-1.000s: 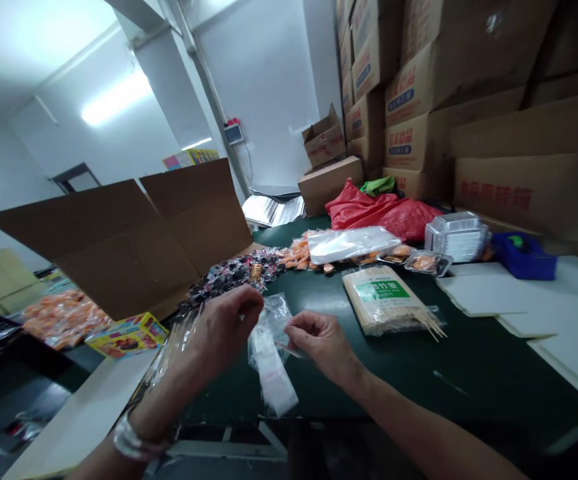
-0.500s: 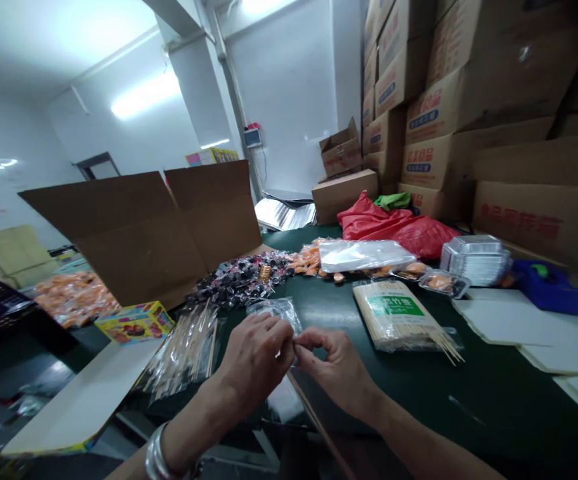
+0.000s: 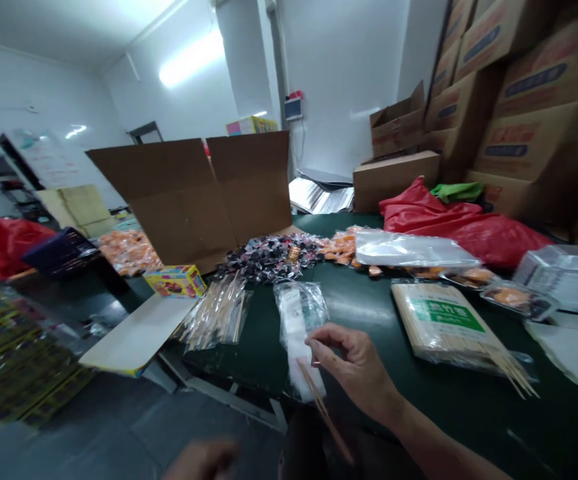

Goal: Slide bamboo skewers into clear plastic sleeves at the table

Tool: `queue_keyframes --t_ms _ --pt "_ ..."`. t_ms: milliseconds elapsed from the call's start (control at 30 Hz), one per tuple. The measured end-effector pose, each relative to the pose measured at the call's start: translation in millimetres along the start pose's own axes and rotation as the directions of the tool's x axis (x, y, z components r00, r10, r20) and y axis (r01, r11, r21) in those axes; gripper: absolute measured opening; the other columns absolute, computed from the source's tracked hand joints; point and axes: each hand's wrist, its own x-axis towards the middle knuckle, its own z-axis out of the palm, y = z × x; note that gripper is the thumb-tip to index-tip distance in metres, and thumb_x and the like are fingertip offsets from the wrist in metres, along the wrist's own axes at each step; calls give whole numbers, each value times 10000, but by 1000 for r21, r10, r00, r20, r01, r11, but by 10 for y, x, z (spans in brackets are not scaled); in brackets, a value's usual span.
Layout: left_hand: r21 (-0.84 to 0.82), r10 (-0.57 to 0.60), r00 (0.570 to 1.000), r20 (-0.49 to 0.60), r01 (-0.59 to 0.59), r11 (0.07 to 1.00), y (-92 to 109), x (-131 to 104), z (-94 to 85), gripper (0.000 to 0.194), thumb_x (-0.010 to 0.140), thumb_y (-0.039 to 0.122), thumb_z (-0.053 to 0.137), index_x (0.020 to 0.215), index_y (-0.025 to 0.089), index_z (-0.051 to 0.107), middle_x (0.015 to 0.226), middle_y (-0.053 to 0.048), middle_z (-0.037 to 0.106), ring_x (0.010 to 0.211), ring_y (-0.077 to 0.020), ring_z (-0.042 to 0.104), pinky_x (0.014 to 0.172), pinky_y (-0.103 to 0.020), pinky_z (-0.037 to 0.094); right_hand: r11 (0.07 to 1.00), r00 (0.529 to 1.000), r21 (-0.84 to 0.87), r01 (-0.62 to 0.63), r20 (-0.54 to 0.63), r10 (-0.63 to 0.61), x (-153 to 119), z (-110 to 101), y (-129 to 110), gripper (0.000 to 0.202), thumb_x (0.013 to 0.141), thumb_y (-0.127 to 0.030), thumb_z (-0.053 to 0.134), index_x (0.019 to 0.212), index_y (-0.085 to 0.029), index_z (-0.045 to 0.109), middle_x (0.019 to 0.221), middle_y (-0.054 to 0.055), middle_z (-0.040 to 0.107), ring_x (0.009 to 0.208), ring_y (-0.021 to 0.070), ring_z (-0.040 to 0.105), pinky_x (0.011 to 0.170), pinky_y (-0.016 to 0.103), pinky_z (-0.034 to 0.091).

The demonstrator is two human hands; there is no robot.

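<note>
My right hand [image 3: 356,370] is closed in a pinch at the table's front edge. From its fingertips seems to hang a thin clear plastic bag, its film hard to make out, with a few bamboo sticks [image 3: 325,415] slanting down in it past the edge. Behind the sticks lies a stack of clear plastic bags [image 3: 301,313] with a white strip. Low in the picture, blurred and cut off by the bottom edge, my left hand [image 3: 203,460] is away from the table; its fingers cannot be made out. Bagged sticks [image 3: 217,313] lie in a pile to the left.
A pack of bamboo sticks [image 3: 443,320] with a green label lies on the right. Small dark wrapped packets [image 3: 269,259] and orange ones [image 3: 341,245] are heaped at the back. An open cardboard box [image 3: 193,200] and a small yellow box [image 3: 176,281] stand at the left.
My left hand has left the right hand's side and dropped down toward the bottom left. The right hand keeps its pinch. The view has swung left, shifting the table's things to the right.
</note>
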Motion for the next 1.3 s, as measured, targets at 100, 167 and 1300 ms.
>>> queue_keyframes --t_ms 100,167,1300 --pt "-248 -4 993 114 32 968 149 171 192 725 603 294 791 1283 278 541 1227 -92 613 1105 -270 551 925 -348 438 999 1000 41 27 -15 -26 132 243 25 181 832 -283 555 728 -168 649 617 -5 615 581 116 548 560 219 415" --pt "-534 59 979 197 57 843 234 336 394 914 520 309 850 1346 242 465 1333 -121 524 1213 -291 466 1001 -376 378 994 998 109 26 -56 -20 274 419 89 183 814 -294 568 706 -163 634 605 -8 609 569 115 550 553 217 420" --pt "-642 -64 988 141 140 754 134 723 529 189 735 325 630 785 154 694 758 -47 666 716 -149 597 663 -232 469 977 968 -28 213 139 -207 -77 290 503 161 757 -142 498 784 -155 656 727 35 649 669 133 580 652 238 440"
